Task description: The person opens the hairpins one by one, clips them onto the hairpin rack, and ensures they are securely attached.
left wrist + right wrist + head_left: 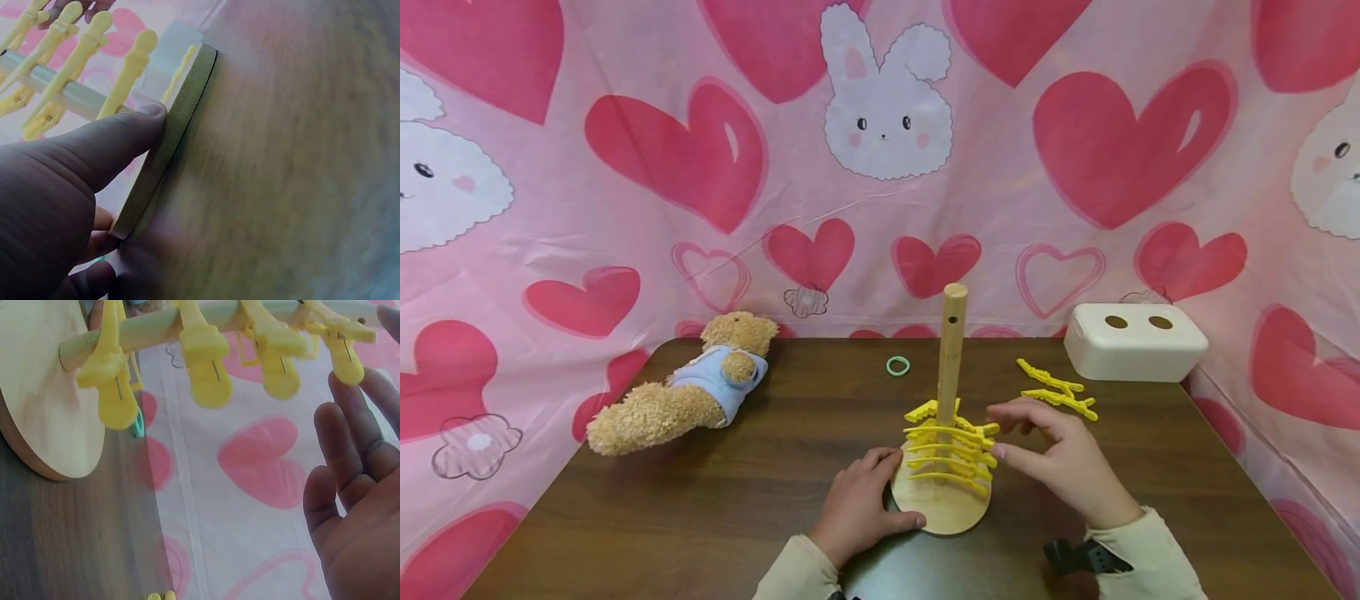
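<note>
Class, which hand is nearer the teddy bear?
Left. The left hand holds the wooden base, to the right of the teddy bear; the right hand is farther right, past the post, beside the yellow clips.

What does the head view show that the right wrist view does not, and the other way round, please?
Only the head view shows the white box and the rabbit prints. Only the right wrist view shows the metal wires in the yellow clips. Both show those clips, the wooden stand, the green ring and the right hand.
</note>
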Action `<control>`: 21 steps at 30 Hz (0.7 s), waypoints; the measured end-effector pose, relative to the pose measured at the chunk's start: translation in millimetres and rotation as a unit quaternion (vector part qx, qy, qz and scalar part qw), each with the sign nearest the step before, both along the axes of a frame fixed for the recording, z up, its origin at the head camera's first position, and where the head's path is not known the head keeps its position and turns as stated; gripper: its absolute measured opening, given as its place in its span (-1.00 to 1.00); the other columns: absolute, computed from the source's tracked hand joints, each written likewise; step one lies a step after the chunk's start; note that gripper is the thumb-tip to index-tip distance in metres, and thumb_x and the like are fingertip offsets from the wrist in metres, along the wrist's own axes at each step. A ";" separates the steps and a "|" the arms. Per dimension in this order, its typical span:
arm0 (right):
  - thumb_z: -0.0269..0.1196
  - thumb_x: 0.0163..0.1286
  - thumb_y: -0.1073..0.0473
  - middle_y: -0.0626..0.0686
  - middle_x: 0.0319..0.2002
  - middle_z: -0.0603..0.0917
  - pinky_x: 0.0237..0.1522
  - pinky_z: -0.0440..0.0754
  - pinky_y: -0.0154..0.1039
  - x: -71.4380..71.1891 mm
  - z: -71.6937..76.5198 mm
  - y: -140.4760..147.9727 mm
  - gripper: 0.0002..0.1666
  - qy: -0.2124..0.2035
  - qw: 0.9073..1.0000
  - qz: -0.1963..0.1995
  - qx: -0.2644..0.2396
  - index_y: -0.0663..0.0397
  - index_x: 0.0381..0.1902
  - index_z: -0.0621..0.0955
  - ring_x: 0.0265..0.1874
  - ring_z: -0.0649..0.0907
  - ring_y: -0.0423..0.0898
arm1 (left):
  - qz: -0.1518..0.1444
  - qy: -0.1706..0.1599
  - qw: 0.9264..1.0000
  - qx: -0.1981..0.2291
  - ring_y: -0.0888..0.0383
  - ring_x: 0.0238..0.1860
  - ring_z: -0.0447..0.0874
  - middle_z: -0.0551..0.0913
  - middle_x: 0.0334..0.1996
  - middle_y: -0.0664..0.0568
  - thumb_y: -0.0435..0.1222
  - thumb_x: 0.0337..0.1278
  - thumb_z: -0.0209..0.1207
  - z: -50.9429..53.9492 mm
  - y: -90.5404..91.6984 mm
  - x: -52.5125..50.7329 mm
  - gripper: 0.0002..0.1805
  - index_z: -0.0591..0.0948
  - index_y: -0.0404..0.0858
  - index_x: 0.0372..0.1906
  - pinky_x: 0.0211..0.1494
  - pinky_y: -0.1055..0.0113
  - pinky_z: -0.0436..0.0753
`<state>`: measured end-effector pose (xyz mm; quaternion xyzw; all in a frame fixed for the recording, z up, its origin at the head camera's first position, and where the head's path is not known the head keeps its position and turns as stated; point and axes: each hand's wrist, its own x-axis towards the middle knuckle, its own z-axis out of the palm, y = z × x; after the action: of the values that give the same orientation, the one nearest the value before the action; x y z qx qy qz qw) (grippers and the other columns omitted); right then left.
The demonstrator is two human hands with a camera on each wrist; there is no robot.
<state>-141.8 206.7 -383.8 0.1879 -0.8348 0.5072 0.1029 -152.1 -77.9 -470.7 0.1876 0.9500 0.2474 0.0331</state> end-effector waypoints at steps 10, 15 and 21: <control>0.46 0.26 0.16 -0.11 -0.10 0.73 -0.16 0.51 -0.28 -7.0 -3.4 16.7 -0.65 0.027 0.996 -0.075 0.031 -0.13 0.01 0.71 -0.17 0.60 -0.18 | 0.002 -0.001 1.000 0.001 -0.08 0.20 0.51 0.49 0.28 -0.02 0.37 -0.14 0.35 0.6 0.2 0.4 0.06 0.46 -0.17 0.43 0.16 -0.17 0.46; 0.46 0.25 0.20 -0.03 -0.11 0.72 -0.16 0.48 -0.35 -16.2 -11.8 30.7 -0.65 0.058 0.989 -0.133 0.026 0.01 0.02 0.72 -0.19 0.58 -0.19 | 0.002 0.000 1.000 -0.002 -0.07 0.21 0.51 0.49 0.28 -0.01 0.38 -0.14 0.35 0.6 0.7 0.2 0.05 0.46 -0.16 0.42 0.16 -0.16 0.46; 0.44 0.30 0.12 -0.14 -0.12 0.64 -0.21 0.46 -0.48 -26.4 -26.4 53.3 -0.60 0.039 0.977 -0.209 0.020 0.07 0.08 0.70 -0.16 0.54 -0.21 | 0.003 0.001 1.000 -0.002 -0.06 0.22 0.50 0.49 0.29 0.00 0.38 -0.15 0.34 -0.9 0.9 0.0 0.06 0.45 -0.15 0.43 0.17 -0.15 0.45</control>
<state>-168.2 260.0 -410.3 0.0303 -0.8608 0.4503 0.2353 -152.1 -77.0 -471.6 0.1853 0.9510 0.2454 0.0314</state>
